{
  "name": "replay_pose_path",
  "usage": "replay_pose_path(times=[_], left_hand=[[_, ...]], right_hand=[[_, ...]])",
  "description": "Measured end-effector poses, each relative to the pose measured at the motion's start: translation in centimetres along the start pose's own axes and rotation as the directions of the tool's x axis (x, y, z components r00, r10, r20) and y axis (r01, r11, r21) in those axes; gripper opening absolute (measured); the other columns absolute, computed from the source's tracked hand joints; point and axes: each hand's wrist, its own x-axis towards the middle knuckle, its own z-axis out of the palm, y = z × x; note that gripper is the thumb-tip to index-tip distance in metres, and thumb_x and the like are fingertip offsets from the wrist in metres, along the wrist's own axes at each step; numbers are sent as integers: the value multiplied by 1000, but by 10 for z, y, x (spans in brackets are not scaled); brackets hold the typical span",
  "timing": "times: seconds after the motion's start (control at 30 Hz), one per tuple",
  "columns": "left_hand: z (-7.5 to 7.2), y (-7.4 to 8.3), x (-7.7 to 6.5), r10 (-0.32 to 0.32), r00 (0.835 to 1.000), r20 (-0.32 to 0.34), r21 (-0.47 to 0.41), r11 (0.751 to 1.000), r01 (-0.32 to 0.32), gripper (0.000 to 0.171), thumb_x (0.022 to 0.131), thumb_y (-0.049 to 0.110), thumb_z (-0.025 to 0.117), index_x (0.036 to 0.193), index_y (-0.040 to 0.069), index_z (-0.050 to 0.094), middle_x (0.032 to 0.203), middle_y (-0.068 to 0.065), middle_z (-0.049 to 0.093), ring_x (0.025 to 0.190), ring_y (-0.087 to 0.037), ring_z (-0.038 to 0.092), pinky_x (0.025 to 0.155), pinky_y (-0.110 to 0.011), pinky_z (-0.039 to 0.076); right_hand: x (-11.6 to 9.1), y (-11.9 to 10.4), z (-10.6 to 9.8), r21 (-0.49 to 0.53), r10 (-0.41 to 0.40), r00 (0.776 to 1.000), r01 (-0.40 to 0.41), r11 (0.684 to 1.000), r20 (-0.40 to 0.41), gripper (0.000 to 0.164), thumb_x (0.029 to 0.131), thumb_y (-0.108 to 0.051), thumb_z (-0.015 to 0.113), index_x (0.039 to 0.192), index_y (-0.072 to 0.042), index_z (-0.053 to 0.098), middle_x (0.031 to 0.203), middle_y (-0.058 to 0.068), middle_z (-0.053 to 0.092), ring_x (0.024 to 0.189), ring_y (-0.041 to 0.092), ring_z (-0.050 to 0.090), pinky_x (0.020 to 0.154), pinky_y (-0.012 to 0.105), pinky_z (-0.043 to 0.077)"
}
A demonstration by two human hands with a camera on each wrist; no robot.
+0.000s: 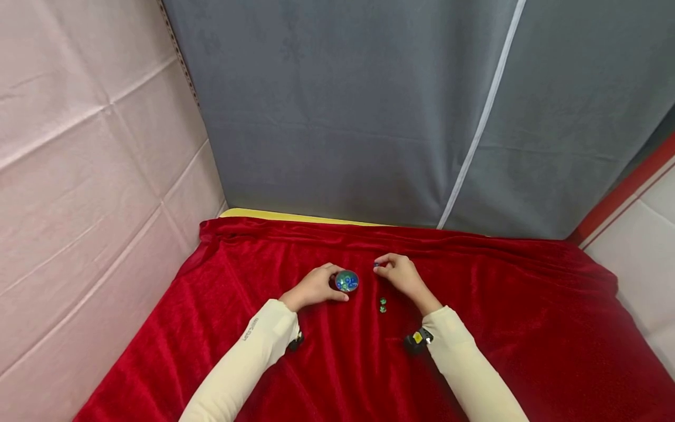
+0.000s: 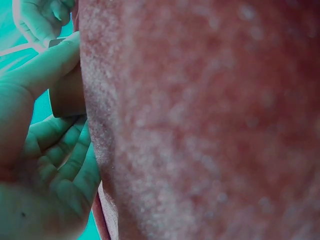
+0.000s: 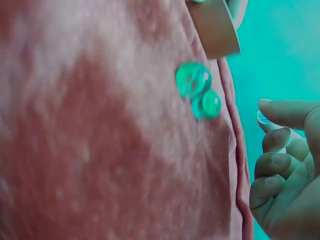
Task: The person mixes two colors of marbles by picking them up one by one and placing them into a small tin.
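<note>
My left hand grips a small round cup from its left side, thumb in front and fingers behind. Blue and green glass marbles fill the cup's mouth. In the left wrist view the smooth brownish wall of the cup shows between thumb and fingers. To the right of the cup, my right hand pinches a dark blue marble between thumb and index finger, above the cloth. In the right wrist view that marble peeks out at the fingertips, the other fingers curled in.
Two green marbles lie close together on the red velvet cloth, between the hands and nearer to me. The cloth lies in soft folds. Behind it hangs a grey curtain, with a pale wall covering at the left.
</note>
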Motion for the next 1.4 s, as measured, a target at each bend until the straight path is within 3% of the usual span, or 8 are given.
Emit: replay_pose_path(times=[0.27,0.5,0.93,1.4], left_hand=[[0,1,-2,38,999,-10,16,999,-38,57,76,27,82,123,3,60,112,-8,61,98,-20,59,91,-36,49],[-1,2,0,-3,1000,5,-13,1000,3,58,75,27,83,124,7,61,114,-6,61,102,-21,58,94,-38,48],[-2,2,0,1,1000,14,-10,1000,-1,60,75,28,83,126,7,60,116,-6,61,103,-20,59,93,-37,48],[-2,2,0,-6,1000,24,-18,1000,6,61,76,29,82,128,7,58,120,-6,60,106,-22,58,95,-37,48]], right_hand=[[-9,-14,10,28,-47,997,45,999,62,20,85,-14,71,102,-5,71,59,-2,50,55,10,45,53,24,39],[-16,-24,18,50,-53,992,48,998,117,20,86,-14,71,103,-5,71,59,-2,49,53,11,44,51,23,38],[-22,-35,28,51,-109,979,101,994,173,17,87,-12,70,102,-6,70,58,-2,48,50,9,41,47,21,34],[-22,-33,33,46,-127,976,120,992,175,19,86,-11,70,103,-4,71,60,-2,49,52,8,41,49,20,35]])
